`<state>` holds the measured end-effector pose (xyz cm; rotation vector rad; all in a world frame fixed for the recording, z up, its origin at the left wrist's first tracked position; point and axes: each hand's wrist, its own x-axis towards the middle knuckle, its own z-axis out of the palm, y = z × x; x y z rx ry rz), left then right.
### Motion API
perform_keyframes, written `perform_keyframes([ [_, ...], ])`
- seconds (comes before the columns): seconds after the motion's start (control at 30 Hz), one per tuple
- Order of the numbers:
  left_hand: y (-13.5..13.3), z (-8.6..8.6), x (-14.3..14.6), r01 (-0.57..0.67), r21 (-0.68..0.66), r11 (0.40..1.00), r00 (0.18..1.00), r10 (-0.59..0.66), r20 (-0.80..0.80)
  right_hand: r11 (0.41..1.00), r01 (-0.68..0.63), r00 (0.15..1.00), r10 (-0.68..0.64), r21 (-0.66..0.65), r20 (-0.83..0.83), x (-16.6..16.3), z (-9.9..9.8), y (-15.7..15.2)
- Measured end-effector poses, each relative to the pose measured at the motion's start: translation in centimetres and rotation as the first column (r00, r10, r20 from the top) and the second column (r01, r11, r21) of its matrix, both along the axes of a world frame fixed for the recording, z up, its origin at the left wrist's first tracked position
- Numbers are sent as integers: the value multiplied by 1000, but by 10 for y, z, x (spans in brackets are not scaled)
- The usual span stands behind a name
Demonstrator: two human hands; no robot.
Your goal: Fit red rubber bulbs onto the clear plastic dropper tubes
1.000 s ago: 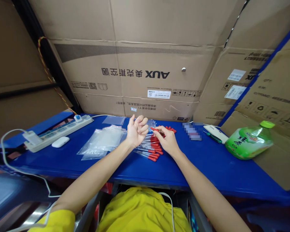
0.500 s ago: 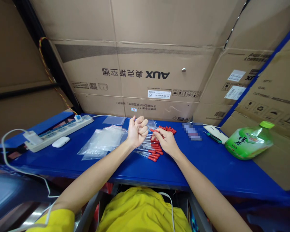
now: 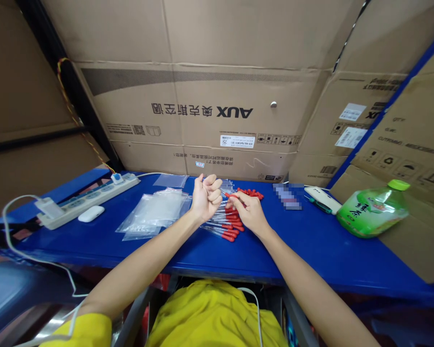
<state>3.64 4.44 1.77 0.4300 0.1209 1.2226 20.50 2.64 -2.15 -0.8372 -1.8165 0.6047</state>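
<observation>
My left hand [image 3: 206, 196] is raised over the blue table [image 3: 304, 250], fingers curled into a fist round the clear tubes of droppers. My right hand [image 3: 249, 209] pinches one red-bulbed dropper [image 3: 230, 195] and holds it against the left fist. Beneath both hands lies a pile of red-bulbed glass droppers [image 3: 227, 227], with more red bulbs [image 3: 252, 193] just behind the right hand.
Clear plastic bags [image 3: 152, 212] lie left of the hands. A white power strip [image 3: 87, 197] and a white case [image 3: 90, 213] sit far left. A green bottle [image 3: 372, 212] lies on its side at right, near a white device [image 3: 320, 196]. Cardboard boxes [image 3: 210, 111] wall the back.
My left hand's fingers have closed from half-open into a fist. My right hand has moved the red-bulbed dropper a little closer to it.
</observation>
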Motion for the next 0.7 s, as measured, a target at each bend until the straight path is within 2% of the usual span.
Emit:
perform_keyframes([
  [0.53,-1,-3,2,15,48,999,999,-14,-35,1000,20,1000,-20,18,8,-3,2,-3],
  [0.7,4,-6,2,10,152,988,985,16,-170,997,63,997,-65,43,45,4,1,5],
])
